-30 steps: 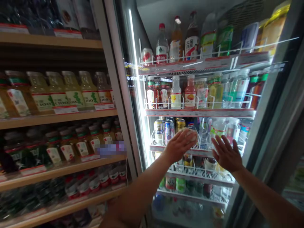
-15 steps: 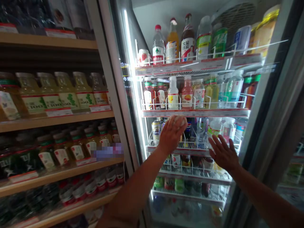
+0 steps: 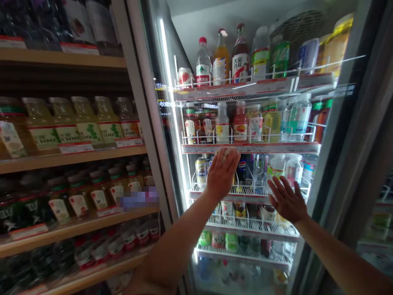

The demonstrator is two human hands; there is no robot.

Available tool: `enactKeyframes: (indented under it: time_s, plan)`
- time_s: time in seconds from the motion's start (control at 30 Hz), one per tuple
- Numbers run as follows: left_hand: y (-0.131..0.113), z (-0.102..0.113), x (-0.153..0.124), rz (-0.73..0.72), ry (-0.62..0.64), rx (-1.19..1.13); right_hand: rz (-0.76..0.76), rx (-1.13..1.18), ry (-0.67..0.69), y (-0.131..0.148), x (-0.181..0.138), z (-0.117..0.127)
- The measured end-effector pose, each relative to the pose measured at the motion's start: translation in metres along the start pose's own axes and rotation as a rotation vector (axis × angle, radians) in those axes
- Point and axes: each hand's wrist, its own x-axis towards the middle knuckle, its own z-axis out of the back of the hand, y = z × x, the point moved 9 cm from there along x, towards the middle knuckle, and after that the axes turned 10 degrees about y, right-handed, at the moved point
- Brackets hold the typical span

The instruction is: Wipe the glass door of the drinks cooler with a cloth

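I stand in front of a lit drinks cooler [image 3: 331, 135] with both arms raised. My left hand [image 3: 222, 172] is open, fingers flat and together. It is held up in front of the cans [image 3: 201, 170] on the third wire shelf [image 3: 245, 190], beside a dark cola bottle [image 3: 242, 168]. My right hand [image 3: 285, 198] is open with fingers spread, lower and to the right, near clear bottles [image 3: 293, 168] on the same shelf. Neither hand holds anything. I cannot tell whether the palms touch glass.
Upper cooler shelves carry upright bottles [image 3: 240, 123] of juice, tea and water. To the left, wooden shelves [image 3: 73, 155] hold rows of yellow juice bottles [image 3: 86, 123] and small capped bottles [image 3: 98, 192]. The cooler's grey frame [image 3: 147, 135] divides the two.
My left hand has moved left and slightly up, from the middle of the wire shelf to the cans. The right hand has hardly shifted. The view has tilted a little.
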Motion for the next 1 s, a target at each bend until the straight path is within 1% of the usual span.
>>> enactKeyframes:
  time_s: [0.03, 0.1, 0.13, 0.17, 0.2, 0.3, 0.33, 0.37, 0.4, 0.5, 0.53, 0.57, 0.6, 0.67, 0.7, 0.73, 0.77, 0.8, 0.9, 0.93, 0.97, 1.0]
  plan:
    - [-0.01, -0.004, -0.004, -0.078, 0.018, 0.001, -0.002, 0.001, 0.003, 0.0, 0.0, -0.001]
    - [-0.032, -0.012, -0.014, -0.282, 0.075, 0.014, -0.003, 0.003, 0.004, -0.001, -0.001, -0.001]
    - [-0.037, -0.015, -0.017, -0.343, 0.102, 0.023, -0.002, 0.003, 0.002, -0.001, -0.001, -0.001]
    - [-0.036, -0.015, -0.016, -0.346, 0.115, 0.03, -0.001, 0.003, 0.001, -0.001, -0.002, -0.002]
    - [-0.027, -0.011, -0.012, -0.287, 0.109, 0.033, -0.003, 0.004, 0.001, -0.001, -0.002, -0.002]
    - [0.012, 0.005, 0.004, 0.017, 0.038, 0.026, -0.009, 0.005, 0.006, -0.001, -0.002, -0.002]
    - [0.018, 0.007, 0.004, 0.077, 0.019, 0.025, -0.007, 0.005, 0.001, -0.001, -0.002, -0.002]
    - [0.017, 0.007, 0.001, 0.085, 0.016, 0.027, -0.006, 0.005, -0.001, -0.001, -0.002, -0.001]
    - [0.007, 0.004, -0.004, 0.029, 0.026, 0.031, -0.004, 0.003, -0.003, 0.0, -0.001, -0.001]
    - [-0.035, -0.011, -0.028, -0.316, 0.088, 0.046, -0.003, -0.001, 0.005, 0.0, -0.001, 0.0]
    - [-0.039, -0.013, -0.033, -0.367, 0.101, 0.046, -0.005, -0.001, 0.008, 0.0, -0.001, 0.0]
    - [-0.034, -0.011, -0.033, -0.345, 0.102, 0.042, -0.003, -0.001, 0.007, 0.0, 0.0, 0.0]
    - [-0.021, -0.007, -0.028, -0.257, 0.09, 0.034, 0.001, -0.002, 0.008, 0.0, 0.0, 0.0]
    - [0.015, 0.006, -0.016, -0.009, 0.034, 0.019, 0.004, -0.006, 0.011, 0.0, -0.001, 0.0]
    - [0.029, 0.011, -0.014, 0.087, 0.005, 0.018, 0.003, -0.007, 0.014, 0.0, -0.001, 0.0]
    - [0.036, 0.015, -0.014, 0.137, -0.013, 0.021, 0.002, -0.008, 0.018, 0.0, -0.001, -0.001]
    - [0.035, 0.015, -0.017, 0.135, -0.017, 0.025, 0.002, -0.008, 0.02, -0.001, -0.001, -0.001]
    - [0.026, 0.011, -0.022, 0.077, 0.002, 0.03, -0.001, -0.007, 0.022, -0.001, -0.001, -0.001]
    - [-0.016, -0.01, -0.051, -0.241, 0.141, 0.03, 0.003, -0.006, 0.024, -0.002, -0.002, -0.001]
    - [-0.022, -0.014, -0.059, -0.29, 0.175, 0.032, 0.006, -0.007, 0.025, -0.002, -0.002, -0.001]
    - [-0.018, -0.015, -0.063, -0.273, 0.189, 0.038, 0.007, -0.007, 0.025, -0.002, -0.002, -0.001]
    - [-0.007, -0.013, -0.062, -0.197, 0.181, 0.046, 0.008, -0.007, 0.026, -0.002, -0.002, -0.001]
